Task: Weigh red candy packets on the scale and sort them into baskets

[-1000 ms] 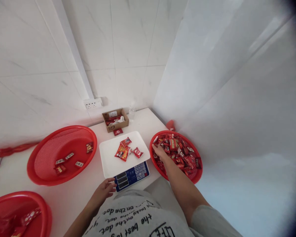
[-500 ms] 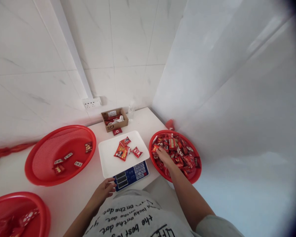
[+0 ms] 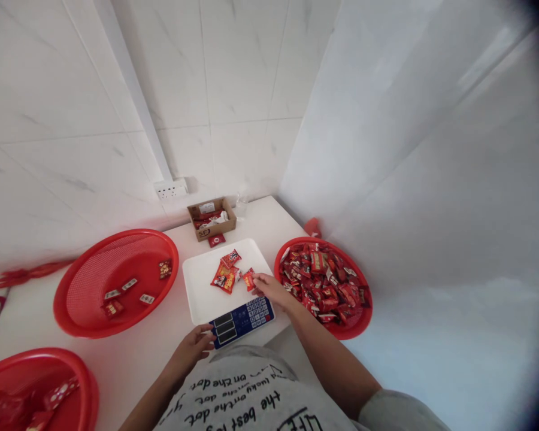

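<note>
The small red packet [image 3: 248, 279] was held between the narrowed fingertips of the right hand [image 3: 269, 287], over the white tray [image 3: 202, 293]; whether the tray was touched could not be told. The packet was situated directly ahead of those fingertips, on their left, its long axis apparently set across them. A larger printed packet [image 3: 223, 279] was placed just farther left. The filled red basket [image 3: 367, 314] was located to the right of this hand. The left hand [image 3: 193, 347], more distant from the held packet, was loosely spread, apparently empty, beside the scale [image 3: 242, 321].
</note>
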The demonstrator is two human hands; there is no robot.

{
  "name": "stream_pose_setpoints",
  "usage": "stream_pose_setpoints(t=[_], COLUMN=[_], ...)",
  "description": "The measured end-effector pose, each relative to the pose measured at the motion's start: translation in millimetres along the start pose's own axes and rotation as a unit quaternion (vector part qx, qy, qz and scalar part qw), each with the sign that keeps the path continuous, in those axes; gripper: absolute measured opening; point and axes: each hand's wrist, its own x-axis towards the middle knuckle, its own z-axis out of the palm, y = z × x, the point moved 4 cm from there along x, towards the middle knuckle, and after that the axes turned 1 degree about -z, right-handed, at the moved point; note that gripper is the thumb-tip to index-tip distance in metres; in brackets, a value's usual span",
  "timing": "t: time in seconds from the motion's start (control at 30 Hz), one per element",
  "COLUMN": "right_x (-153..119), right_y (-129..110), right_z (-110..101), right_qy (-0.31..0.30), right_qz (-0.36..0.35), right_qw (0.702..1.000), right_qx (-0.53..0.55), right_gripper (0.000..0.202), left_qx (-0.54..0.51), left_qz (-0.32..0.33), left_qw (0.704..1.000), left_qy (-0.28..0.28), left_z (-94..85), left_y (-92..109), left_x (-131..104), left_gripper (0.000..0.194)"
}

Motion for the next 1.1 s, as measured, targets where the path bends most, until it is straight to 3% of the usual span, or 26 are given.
stream_pose_setpoints(t=[0.3, 0.57, 0.7, 0.87, 1.0, 1.1], right_x=[4, -1, -7, -20, -21, -19], right_y=[2, 1, 7, 36, 60, 66], right_z=[-4, 16, 0, -24, -28, -28], right_qy=[0.061, 0.014, 0.083, 0.182, 0.169, 0.171], right_qz=[-0.088, -0.127, -0.149, -0.131, -0.135, -0.138], right_qw=[0.989, 0.982, 0.963, 0.925, 0.93, 0.936], right_qx=[-0.1, -0.138, -0.21, -0.305, -0.298, -0.276], right_gripper=[0.029, 0.035, 0.033, 0.039, 0.047, 0.049], left_qx=[-0.012, -0.001, -0.003, 0.006, 0.077, 0.178], left_qz=[0.0, -0.002, -0.004, -0.006, 0.056, 0.137], left_qw=[1.0, 1.0, 1.0, 1.0, 0.994, 0.97], left_qy=[0.012, 0.023, 0.02, 0.016, 0.045, 0.092], left_z=[-6.1, -3.7, -5.2, -5.5, -2.8, 2.4], left_y=[-13, -6, -5, -14, -16, -2], left_x=[4, 4, 3, 11, 21, 21], left_gripper=[0.074, 0.071, 0.07, 0.062, 0.044, 0.037])
